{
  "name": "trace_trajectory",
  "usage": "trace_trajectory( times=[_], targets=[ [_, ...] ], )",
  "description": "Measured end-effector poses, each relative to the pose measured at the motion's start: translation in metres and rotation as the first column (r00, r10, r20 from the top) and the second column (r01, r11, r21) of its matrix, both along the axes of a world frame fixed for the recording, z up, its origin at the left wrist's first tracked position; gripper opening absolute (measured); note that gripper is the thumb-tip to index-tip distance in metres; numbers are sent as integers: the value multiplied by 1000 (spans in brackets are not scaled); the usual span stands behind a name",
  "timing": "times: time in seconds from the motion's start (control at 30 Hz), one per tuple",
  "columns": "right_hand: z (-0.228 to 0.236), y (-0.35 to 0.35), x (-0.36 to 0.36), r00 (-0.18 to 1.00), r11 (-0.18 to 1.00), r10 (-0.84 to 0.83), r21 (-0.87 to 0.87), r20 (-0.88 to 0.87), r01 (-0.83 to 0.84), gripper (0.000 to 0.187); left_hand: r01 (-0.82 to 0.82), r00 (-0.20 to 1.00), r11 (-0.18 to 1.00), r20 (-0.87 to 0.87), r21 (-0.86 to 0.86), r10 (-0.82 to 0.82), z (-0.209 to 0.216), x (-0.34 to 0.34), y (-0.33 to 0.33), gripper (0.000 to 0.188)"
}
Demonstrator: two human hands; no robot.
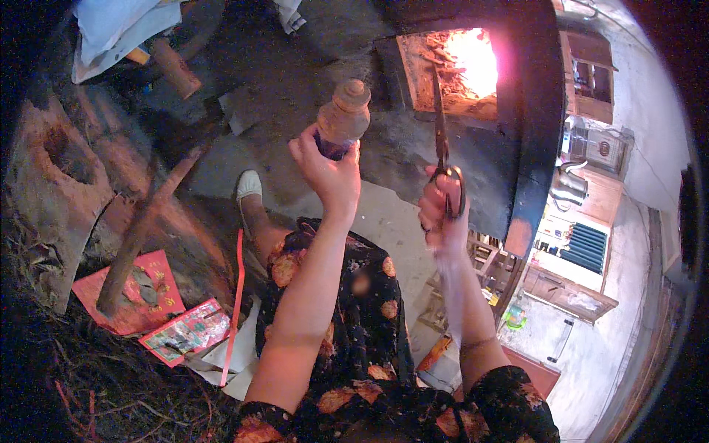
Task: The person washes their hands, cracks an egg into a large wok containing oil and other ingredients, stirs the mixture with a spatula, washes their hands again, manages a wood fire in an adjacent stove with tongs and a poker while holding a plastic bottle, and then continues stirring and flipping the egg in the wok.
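Tongs (441, 122) point from our right hand (443, 210), its fingers curled round the looped handles (461, 196), to the stove opening (456, 111) at far right, where we see fire (474, 65). With our left hand (329, 168), left of the tongs, we clasp a capped bottle (345, 116) by its lower part. Red sheets (168, 273) lie at near left.

1 L hand (327, 168) + 1 R hand (444, 210), 2 tot. Forearms (299, 317): 2. Sleeves (513, 402): 2, dark floral. Bottle (344, 114): 1. Metal tongs (441, 129): 1 pr. Stove opening (458, 109): 1, w/ 1 fire (473, 65). Shoe (249, 184): 1 vis. Red printed pcs. (188, 334): 2, approx. rectangular. Red strip (234, 310): 1. Long stick (140, 238): 1, on L. Short log (175, 69): 1, top L. Kettle (569, 187): 1. Thick wood pcs. (52, 207) far L: several, overlapping, exact no. unclear. Twigs (133, 395) bottom L: lots, too tangled for a ct.
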State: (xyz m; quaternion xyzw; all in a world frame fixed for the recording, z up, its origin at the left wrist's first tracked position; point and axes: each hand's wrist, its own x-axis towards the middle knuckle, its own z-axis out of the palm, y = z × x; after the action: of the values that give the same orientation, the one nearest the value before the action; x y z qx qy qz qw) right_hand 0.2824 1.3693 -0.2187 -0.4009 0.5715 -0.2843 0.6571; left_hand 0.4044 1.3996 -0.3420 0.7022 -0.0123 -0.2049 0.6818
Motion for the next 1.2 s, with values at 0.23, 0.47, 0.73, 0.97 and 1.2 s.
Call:
trace_trajectory(
  times=[0.23, 0.47, 0.73, 0.97, 1.2],
  targets=[
    [-44, -125, 12, 970, 954, -193, -261, -149, 150, 32, 127, 987, 992, 99, 17, -128, 1, -14, 1, 55],
    [-56, -135, 7, 972, 980, -133, -171, -192, 101, 31, 109, 984, 994, 139, 23, -111, 0, -9, 0, 56],
    [-27, -66, 1, 986, 985, -154, -87, -68, 148, 27, 119, 989, 993, 81, 15, -120, -6, -11, 0, 56],
    [-31, -126, 20, 973, 967, -140, -237, -185, 94, 33, 148, 984, 988, 96, 45, -151, -1, -13, -2, 56],
    [-62, -202, 45, 874, 989, -58, -148, -483, -15, 33, 181, 978, 980, 85, 85, -188, -9, -11, -4, 61]
  ],
)
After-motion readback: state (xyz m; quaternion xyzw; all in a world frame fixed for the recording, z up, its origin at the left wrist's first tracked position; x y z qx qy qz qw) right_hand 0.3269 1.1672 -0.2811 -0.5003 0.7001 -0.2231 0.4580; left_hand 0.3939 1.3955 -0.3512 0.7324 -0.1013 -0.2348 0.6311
